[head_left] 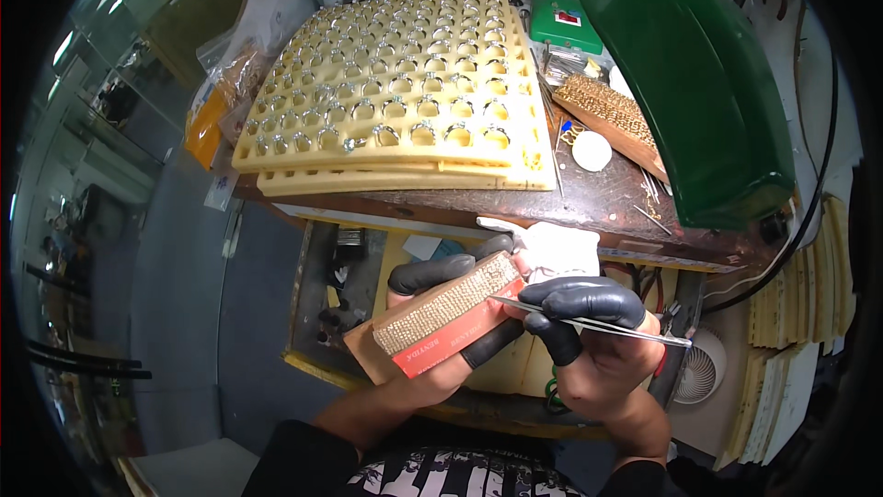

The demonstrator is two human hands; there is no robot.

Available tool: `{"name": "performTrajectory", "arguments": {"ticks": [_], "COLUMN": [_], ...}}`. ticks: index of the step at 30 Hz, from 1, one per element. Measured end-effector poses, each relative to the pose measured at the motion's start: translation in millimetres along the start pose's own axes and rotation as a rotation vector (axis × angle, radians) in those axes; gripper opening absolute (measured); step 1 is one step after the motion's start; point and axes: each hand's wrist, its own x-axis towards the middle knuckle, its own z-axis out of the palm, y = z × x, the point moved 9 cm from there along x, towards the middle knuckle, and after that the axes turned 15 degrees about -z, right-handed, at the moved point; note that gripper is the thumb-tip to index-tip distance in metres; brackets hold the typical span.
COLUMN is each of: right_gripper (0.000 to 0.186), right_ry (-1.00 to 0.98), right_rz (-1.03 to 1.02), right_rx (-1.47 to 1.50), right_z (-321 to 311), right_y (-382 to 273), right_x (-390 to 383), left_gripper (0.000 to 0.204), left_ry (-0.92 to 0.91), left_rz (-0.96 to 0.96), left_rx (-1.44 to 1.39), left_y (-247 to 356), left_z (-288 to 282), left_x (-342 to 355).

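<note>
My left hand (437, 373), with black finger covers, grips a wooden block (441, 299) topped with rows of small golden pieces and faced with a red label. My right hand (598, 359), also in black finger covers, is closed on slim steel tweezers (644, 335), whose tips rest at the block's right end, by the red strip. A crumpled white cloth (561, 247) lies just behind both hands, over the bench edge.
Stacked cream trays (395, 169) of silver rings sit on the dark bench (607, 207). At right are a second golden-studded block (607, 115), a green lamp hood (690, 83), cables and stacked cream boards (773, 387). An open drawer (322, 285) is below, a fan (699, 368) beside it.
</note>
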Motion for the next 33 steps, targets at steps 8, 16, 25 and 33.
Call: {"name": "performTrajectory", "arguments": {"ticks": [8, 16, 25, 33], "right_gripper": [0.022, 0.023, 0.027, 0.027], "right_ry": [0.01, 0.052, 0.062, 0.016], "right_rz": [-0.013, -0.001, -0.026, -0.019], "right_rx": [-0.004, 0.013, 0.01, -0.002], "right_z": [0, -2, -3, 1], "right_y": [-1, 1, 0, -1], "right_x": [1, 1, 1, 3], "left_gripper": [0.055, 0.051, 0.056, 0.059], "left_ry": [0.014, -0.05, -0.032, 0.037], "left_rz": [0.052, 0.164, -0.027, 0.138], "left_rx": [0.119, -0.019, -0.002, 0.106], "left_y": [8, 11, 3, -6], "left_z": [0, 3, -2, -6], "left_x": [-1, -2, -2, -4]}}
